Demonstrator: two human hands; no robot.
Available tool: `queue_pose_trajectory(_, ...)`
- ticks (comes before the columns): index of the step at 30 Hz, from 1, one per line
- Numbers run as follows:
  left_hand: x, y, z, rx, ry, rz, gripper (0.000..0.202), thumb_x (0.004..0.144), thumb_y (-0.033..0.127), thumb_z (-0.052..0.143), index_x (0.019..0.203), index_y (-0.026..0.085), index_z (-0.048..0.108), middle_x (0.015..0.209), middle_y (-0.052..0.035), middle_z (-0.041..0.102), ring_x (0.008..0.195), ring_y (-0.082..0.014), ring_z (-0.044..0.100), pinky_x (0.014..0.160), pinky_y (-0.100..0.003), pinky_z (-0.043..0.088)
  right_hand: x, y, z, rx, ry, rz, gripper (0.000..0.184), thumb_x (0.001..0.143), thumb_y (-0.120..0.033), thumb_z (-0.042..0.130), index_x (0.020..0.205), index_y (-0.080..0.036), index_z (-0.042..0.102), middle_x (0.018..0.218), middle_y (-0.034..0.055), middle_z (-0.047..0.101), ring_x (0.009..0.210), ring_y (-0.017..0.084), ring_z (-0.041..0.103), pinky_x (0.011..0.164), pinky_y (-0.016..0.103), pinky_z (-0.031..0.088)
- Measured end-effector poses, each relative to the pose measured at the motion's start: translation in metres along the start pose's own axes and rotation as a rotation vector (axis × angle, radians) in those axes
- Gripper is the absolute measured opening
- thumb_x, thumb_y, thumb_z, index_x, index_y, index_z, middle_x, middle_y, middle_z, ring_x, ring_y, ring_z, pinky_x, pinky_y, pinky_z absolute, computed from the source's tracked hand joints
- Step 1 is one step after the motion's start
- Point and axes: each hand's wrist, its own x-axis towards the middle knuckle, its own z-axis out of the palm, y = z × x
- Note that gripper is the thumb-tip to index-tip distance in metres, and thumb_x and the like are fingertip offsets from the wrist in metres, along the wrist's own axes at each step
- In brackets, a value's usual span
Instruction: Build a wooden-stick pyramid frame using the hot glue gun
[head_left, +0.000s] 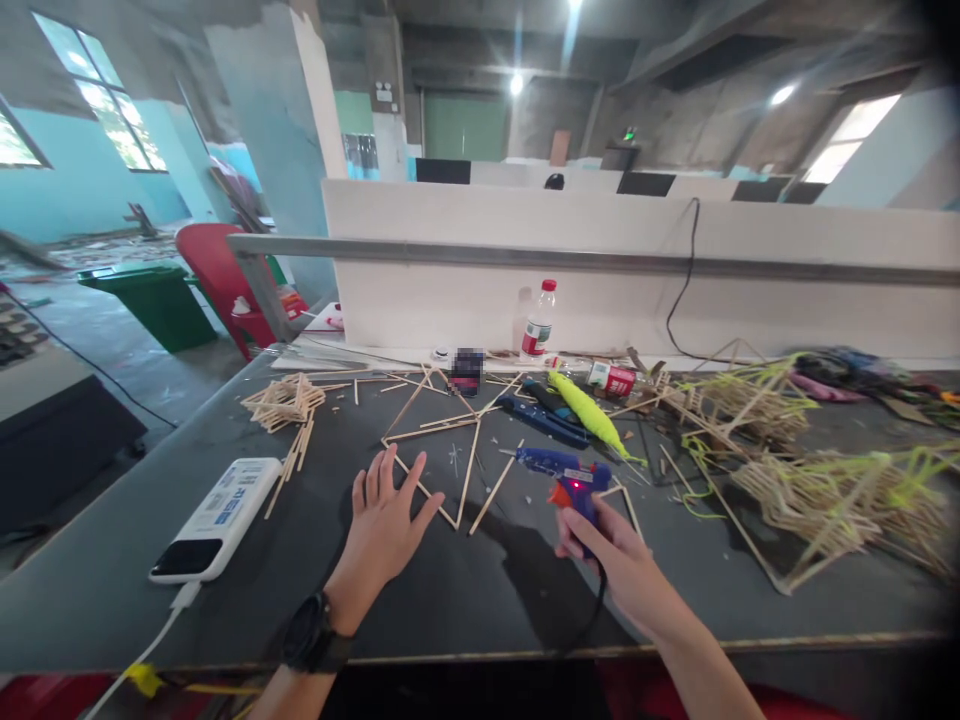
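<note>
Pale wall (450, 220) behind, dark bench (247, 615) below: on it lies the stick frame (468, 474), my left hand (386, 515) spread beside it, right hand (604, 545) wrapped around the glue gun (570, 468). Gluing seems in hand; next, I'd steady a joint.

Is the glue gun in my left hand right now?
No, the glue gun is in your right hand, while your left hand is spread open near some thin wooden sticks.
</note>
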Motion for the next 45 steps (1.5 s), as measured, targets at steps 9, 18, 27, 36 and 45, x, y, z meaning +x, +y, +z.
queue_pose_trajectory(9,0.034,-0.004,0.004,-0.14,-0.054,0.163,0.061,0.097,0.059,0.041,0.147,0.024,0.046,0.156,-0.0173,0.027,0.147,-0.0355,0.024,0.117,-0.056,0.026,0.018,0.027,-0.002,0.134,-0.022,0.142,0.049,0.093,-0.057,0.038,0.079,-0.017,0.062,0.045,-0.0076,0.029,0.042,0.011,0.022,0.043,0.024,0.024)
queue_pose_trajectory(18,0.057,-0.001,0.003,-0.28,-0.16,0.311,0.062,0.092,0.063,0.048,0.145,0.029,0.049,0.155,-0.0104,0.035,0.144,-0.0332,0.031,0.117,-0.051,0.031,0.031,0.038,0.007,-0.242,0.186,0.113,0.052,0.077,-0.073,0.055,0.071,-0.021,0.058,0.063,0.0027,0.058,0.05,0.015,0.048,0.048,0.027,0.039)
queue_pose_trajectory(27,0.057,-0.004,0.011,-0.308,-0.194,0.274,0.072,0.088,0.071,0.048,0.147,0.031,0.045,0.153,-0.0101,0.037,0.143,-0.0327,0.03,0.117,-0.051,0.029,0.041,0.035,0.009,-0.392,-0.041,0.063,0.074,0.093,-0.074,0.031,0.069,-0.014,0.068,0.042,-0.0045,0.035,0.042,0.01,0.029,0.046,0.025,0.026)
queue_pose_trajectory(36,0.058,-0.007,0.017,-0.319,-0.193,0.253,0.08,0.082,0.078,0.05,0.146,0.03,0.047,0.153,-0.0106,0.037,0.144,-0.0346,0.028,0.118,-0.053,0.025,0.046,0.058,0.006,-0.283,0.273,0.119,0.056,0.076,-0.075,0.06,0.067,-0.02,0.062,0.06,0.002,0.057,0.054,0.016,0.054,0.053,0.028,0.045)
queue_pose_trajectory(45,0.056,-0.007,0.016,-0.321,-0.206,0.24,0.083,0.08,0.08,0.049,0.145,0.03,0.049,0.154,-0.0102,0.036,0.145,-0.0359,0.026,0.118,-0.054,0.025,0.043,0.049,0.005,-0.397,0.016,0.038,0.064,0.087,-0.073,0.046,0.062,-0.017,0.063,0.045,-0.0021,0.042,0.044,0.011,0.038,0.045,0.024,0.032)
